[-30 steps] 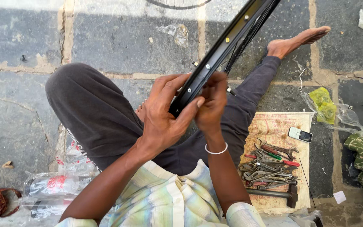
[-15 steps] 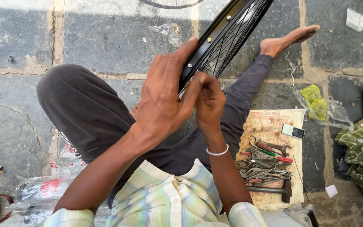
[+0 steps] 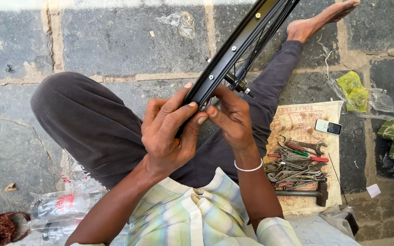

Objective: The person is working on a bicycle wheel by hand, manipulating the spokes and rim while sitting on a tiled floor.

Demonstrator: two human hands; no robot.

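you sit on a stone-slab floor [image 3: 115, 41] with a black bicycle wheel rim [image 3: 233, 50] slanting up from your lap toward the top edge, spokes showing on its right side. your left hand [image 3: 167, 132] wraps the lower end of the rim, fingers curled over its outer face and thumb underneath. your right hand [image 3: 231, 116] sits just beside it, thumb and forefinger pressed together at the rim's inner edge; whatever they pinch is too small to tell. a white bangle [image 3: 248, 167] circles that wrist.

to your right a printed cloth mat [image 3: 297, 118] carries a heap of spanners and screwdrivers [image 3: 297, 161], a hammer [image 3: 304, 193] and a small phone [image 3: 328, 127]. beyond it lies a clear bag with something yellow-green [image 3: 354, 91]. crumpled plastic bottles [image 3: 58, 205] lie by your left knee. your own hands hide the lowest stretch of rim.

since a moment ago, your left hand has slipped lower on the rim, and your right fingers have turned in toward its edge.
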